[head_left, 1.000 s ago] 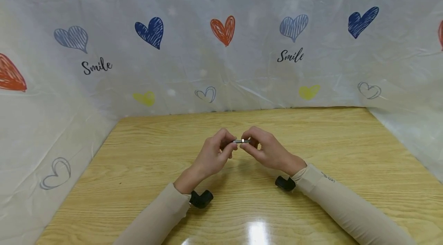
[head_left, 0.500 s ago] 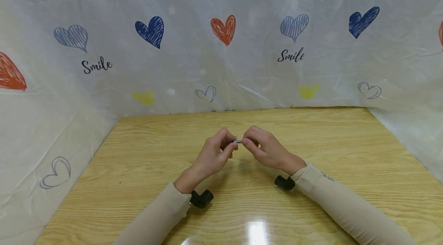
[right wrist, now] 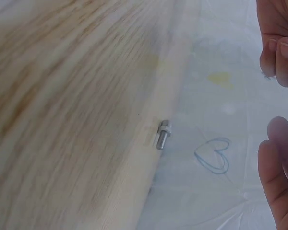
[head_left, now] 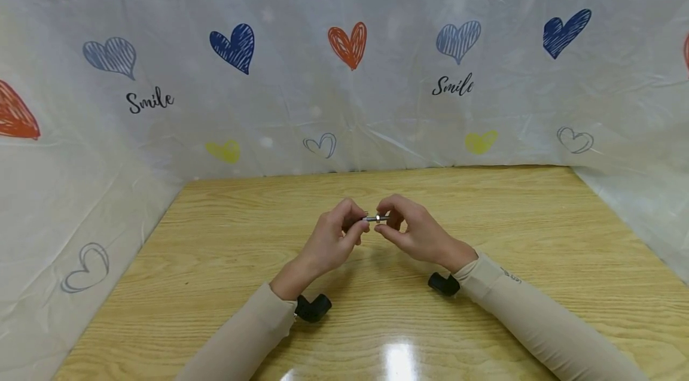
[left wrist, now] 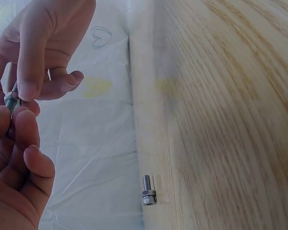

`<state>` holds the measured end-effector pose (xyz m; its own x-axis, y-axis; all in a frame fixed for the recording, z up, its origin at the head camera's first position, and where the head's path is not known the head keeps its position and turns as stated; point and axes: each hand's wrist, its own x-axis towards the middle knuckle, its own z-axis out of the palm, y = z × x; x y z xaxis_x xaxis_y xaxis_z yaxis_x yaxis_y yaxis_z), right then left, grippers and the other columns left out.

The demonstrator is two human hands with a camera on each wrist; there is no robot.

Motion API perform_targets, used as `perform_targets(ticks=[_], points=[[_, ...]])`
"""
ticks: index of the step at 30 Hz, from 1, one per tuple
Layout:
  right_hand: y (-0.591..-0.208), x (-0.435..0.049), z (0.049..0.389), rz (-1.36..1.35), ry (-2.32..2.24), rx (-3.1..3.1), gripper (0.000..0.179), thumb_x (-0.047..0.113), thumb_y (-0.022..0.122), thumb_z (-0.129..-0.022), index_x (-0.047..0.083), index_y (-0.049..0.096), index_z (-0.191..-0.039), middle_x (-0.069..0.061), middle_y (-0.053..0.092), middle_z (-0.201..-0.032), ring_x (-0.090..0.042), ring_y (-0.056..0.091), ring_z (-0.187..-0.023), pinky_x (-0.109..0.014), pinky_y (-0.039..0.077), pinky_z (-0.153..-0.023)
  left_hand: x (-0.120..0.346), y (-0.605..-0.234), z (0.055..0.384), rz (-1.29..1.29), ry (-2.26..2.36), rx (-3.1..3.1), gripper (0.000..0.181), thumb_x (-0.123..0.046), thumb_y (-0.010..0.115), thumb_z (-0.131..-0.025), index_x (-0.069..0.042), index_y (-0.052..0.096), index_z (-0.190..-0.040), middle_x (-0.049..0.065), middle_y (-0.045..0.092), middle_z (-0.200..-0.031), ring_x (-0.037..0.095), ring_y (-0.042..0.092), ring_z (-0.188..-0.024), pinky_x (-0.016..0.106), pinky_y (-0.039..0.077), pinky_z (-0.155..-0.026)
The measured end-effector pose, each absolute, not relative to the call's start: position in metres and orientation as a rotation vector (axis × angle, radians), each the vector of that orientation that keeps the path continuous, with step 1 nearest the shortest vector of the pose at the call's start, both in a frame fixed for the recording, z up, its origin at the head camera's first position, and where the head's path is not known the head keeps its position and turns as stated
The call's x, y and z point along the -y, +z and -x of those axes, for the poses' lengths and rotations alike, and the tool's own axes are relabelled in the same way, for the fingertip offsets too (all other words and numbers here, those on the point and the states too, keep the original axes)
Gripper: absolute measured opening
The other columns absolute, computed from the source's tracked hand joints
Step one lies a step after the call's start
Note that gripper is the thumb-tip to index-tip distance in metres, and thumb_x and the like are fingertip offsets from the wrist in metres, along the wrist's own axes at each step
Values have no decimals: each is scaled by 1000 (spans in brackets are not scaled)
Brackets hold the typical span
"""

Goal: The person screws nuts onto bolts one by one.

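Note:
Over the table's middle, my left hand (head_left: 325,242) pinches a metal bolt (head_left: 369,219) between thumb and index finger, its shaft lying sideways and pointing right. Its left end is hidden in those fingers. A hex nut (head_left: 378,219) sits around the shaft. The thumb and index finger of my right hand (head_left: 422,234) curl around the nut, one fingertip above and one below. In the left wrist view, the threaded bolt (left wrist: 10,104) shows between the two hands. The right wrist view catches only part of both hands, the right hand (right wrist: 278,177) lower down.
Another bolt (left wrist: 148,191) with a nut stands on the wooden table (head_left: 215,261) toward the back, seen in both wrist views. A white cloth (head_left: 398,106) printed with hearts hangs behind and beside the table. Dark curved mounts (head_left: 313,308) sit at both wrists.
Half a second ago my right fingertips covered the nut; now they have spread slightly and the nut shows again, as it did one second ago. My left hand holds the bolt in the same place.

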<state>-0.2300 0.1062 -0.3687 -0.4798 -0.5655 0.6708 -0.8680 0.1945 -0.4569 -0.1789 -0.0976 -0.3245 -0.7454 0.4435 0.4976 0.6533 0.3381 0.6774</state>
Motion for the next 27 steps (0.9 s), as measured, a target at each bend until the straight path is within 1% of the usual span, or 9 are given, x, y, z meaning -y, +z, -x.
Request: perform_targets(ticks=[5,7,10,12,17,23,25,27], points=[[-369,-105,232,-1378,1172,2080,20,0,67,-88,8,56,-103,-1,57,-94,-7,56,-70,-23,48,-60,97,-324,179,999,-1374,2371,5,8,56,-92,7,54,-97,13,63,-80,33,58,-57,24,43,-48],[-369,-104,232,-1381,1162,2079,20,0,67,-88,8,56,-103,-1,57,-95,-8,56,-71,-22,48,-61,97,-324,179,1001,-1371,2370,5,8,56,-92,7,54,-97,13,63,-79,32,58,-57,24,43,-48],[-369,-104,232,-1380,1153,2091,18,1,66,-89,9,56,-102,0,57,-95,-8,55,-72,-22,48,-62,97,-324,179,1001,-1360,2368,5,8,56,-92,7,54,-96,12,63,-79,25,57,-56,24,44,-48],[-369,-104,231,-1378,1147,2098,17,1,65,-90,9,57,-102,0,57,-95,-8,55,-72,-23,48,-61,97,-324,179,1001,-1359,2369,5,8,56,-92,7,54,-96,12,63,-79,24,57,-56,24,44,-48],[-369,-105,231,-1361,1145,2119,15,4,65,-91,10,58,-102,1,57,-94,-8,52,-70,-23,47,-60,97,-323,178,1011,-1359,2365,5,8,55,-92,7,53,-96,12,63,-79,31,57,-56,24,44,-48],[-369,-105,231,-1352,1130,2146,9,9,62,-94,13,59,-101,4,56,-92,-7,49,-70,-25,47,-60,98,-324,179,1023,-1336,2348,5,8,56,-92,5,53,-96,11,63,-77,15,54,-55,26,43,-47],[-370,-105,231,-1348,1119,2151,4,12,60,-95,14,60,-99,5,56,-90,-6,48,-71,-28,47,-60,97,-324,179,1021,-1341,2350,5,8,56,-92,5,53,-96,10,63,-77,16,54,-54,25,43,-47],[-370,-105,232,-1345,1108,2153,3,14,57,-97,14,61,-97,6,55,-88,-6,47,-70,-31,46,-59,97,-325,179,1019,-1345,2355,5,8,56,-92,5,53,-95,10,63,-77,20,55,-54,24,42,-47]])
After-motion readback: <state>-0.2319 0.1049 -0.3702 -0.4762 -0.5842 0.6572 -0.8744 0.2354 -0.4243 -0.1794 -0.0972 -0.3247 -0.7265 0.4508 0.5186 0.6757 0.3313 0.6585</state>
